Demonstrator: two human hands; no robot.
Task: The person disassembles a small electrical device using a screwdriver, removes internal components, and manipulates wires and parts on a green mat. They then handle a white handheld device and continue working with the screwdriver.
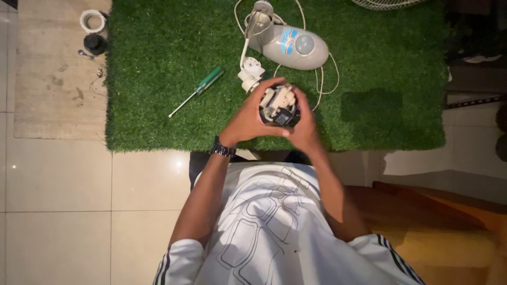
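Observation:
Both my hands hold a small round motor unit [279,108] with white and black parts, raised over the near edge of a green grass mat [158,105]. My left hand [248,119] wraps its left side, fingers curled over the top; a dark watch [222,150] sits on that wrist. My right hand [304,126] grips its right side. A white cable [245,50] runs from the grey oval fan base [293,47] toward the unit.
A green-handled screwdriver [196,91] lies on the mat to the left. A white ring [92,21], a black cap [95,43] and small screws sit on a beige rug [53,95] at far left. A fan grille [383,3] shows at the top edge. An orange step [438,221] is at right.

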